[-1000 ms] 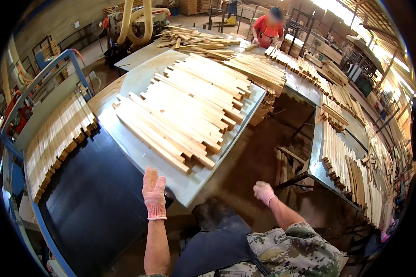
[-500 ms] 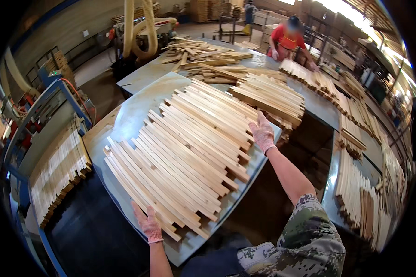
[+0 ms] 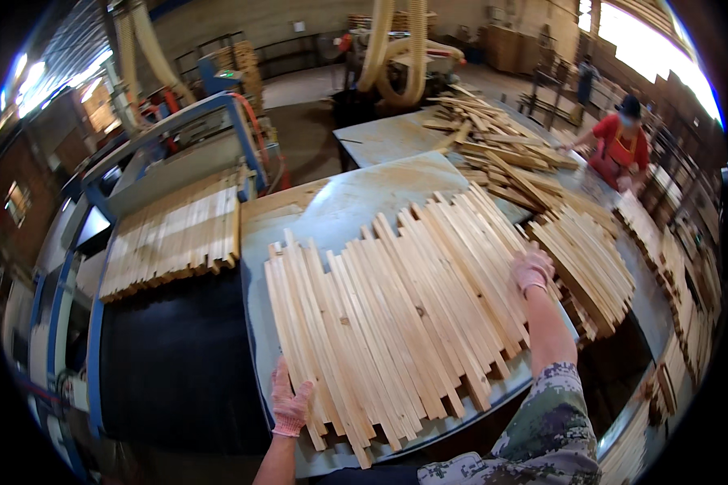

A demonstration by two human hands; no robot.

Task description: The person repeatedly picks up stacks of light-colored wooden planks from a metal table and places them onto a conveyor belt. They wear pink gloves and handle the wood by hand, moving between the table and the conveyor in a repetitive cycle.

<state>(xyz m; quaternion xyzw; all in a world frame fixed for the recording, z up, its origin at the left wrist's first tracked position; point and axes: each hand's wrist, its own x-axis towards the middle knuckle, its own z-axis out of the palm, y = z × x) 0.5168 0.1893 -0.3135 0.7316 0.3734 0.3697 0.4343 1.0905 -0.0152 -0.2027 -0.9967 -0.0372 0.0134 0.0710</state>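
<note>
A wide row of pale wooden slats (image 3: 396,311) lies side by side on a grey-blue tabletop (image 3: 364,187), their near ends uneven. My left hand (image 3: 290,402), in a pinkish knit glove, rests against the leftmost slat near its front end, fingers up and thumb apart. At the row's right edge, my right hand (image 3: 532,268), gloved alike, lies against the outer slat with its fingers partly bent. The row sits between both hands, and neither hand wraps round a single slat.
Left of the table, a blue-framed machine with a black conveyor belt (image 3: 178,364) carries another row of slats (image 3: 174,234). Loose sticks (image 3: 501,153) are heaped behind. Stacked slats (image 3: 586,259) stand at the right. A person in red (image 3: 619,145) works at the far right.
My view has swung left, so the table and slats appear further right and the conveyor shows more. Both hands stay at the row's sides, and the slats look more closely packed.
</note>
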